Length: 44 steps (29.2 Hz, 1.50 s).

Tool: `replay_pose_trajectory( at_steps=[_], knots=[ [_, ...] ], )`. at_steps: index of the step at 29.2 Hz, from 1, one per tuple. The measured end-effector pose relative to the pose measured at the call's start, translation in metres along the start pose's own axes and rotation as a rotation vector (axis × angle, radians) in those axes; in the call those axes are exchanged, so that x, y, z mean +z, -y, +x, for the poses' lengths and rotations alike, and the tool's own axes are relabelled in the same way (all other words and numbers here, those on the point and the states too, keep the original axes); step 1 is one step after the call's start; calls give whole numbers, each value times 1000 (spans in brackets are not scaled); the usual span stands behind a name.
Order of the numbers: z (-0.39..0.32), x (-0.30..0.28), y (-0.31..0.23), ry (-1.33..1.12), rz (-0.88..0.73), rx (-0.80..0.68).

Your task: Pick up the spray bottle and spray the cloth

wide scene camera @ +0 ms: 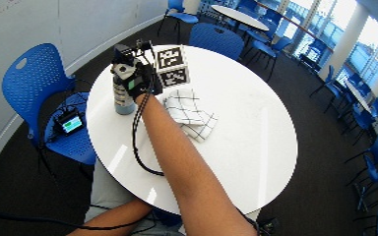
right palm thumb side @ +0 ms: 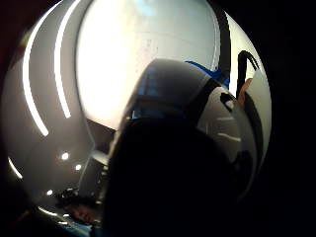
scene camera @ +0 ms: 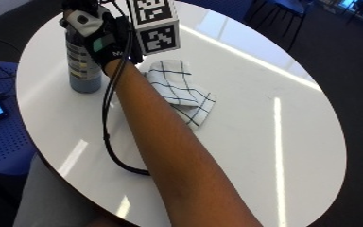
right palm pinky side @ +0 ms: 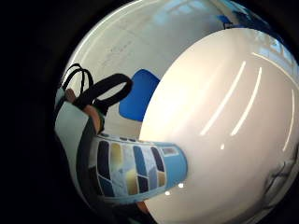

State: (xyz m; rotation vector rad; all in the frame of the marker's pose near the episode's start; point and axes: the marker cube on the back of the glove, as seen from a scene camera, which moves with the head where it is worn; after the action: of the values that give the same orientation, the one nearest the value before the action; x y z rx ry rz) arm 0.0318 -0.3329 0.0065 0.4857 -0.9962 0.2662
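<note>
We are at the grasp step. Our hand (scene camera: 109, 45) is against the upper part of the bottle (scene camera: 84, 61), which stands upright near the far left edge of the worktop (scene camera: 263, 142). The base looks to be resting on the surface, so we judge the lift has not begun. In the palm views the bottle's label (right palm pinky side: 135, 170) lies right against the palm and the dark head fills the thumb side, so our fingers appear curled round the neck; we cannot see whether a finger sits on the trigger.

The cloth (scene camera: 178, 92) lies folded just beside the bottle, towards the worktop's middle, partly hidden under our forearm.

Next, we think, comes a straight lift, a turn of the nozzle towards the cloth, and a finger on the trigger. Which way the nozzle faces now we cannot tell.

For room: the bottle is close to the left rim, with a blue chair (wide scene camera: 35, 93) beyond, so the move should go inward. The near and right parts of the worktop give plenty of space for the arm.
</note>
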Motion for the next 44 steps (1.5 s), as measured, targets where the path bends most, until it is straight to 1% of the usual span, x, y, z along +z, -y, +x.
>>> replay_pose_trajectory(
  at_steps=[5, 16, 23, 27, 38, 44],
  knots=[
    [2, 4, -3, 1, -7, 13],
    [1, 9, -7, 27, -81, 40],
    [5, 20, -16, 38, -156, 66],
    [11, 24, -21, 19, -164, 75],
    [19, 25, -37, 21, -203, 60],
    [20, 15, -56, -61, -222, 28]
  ],
)
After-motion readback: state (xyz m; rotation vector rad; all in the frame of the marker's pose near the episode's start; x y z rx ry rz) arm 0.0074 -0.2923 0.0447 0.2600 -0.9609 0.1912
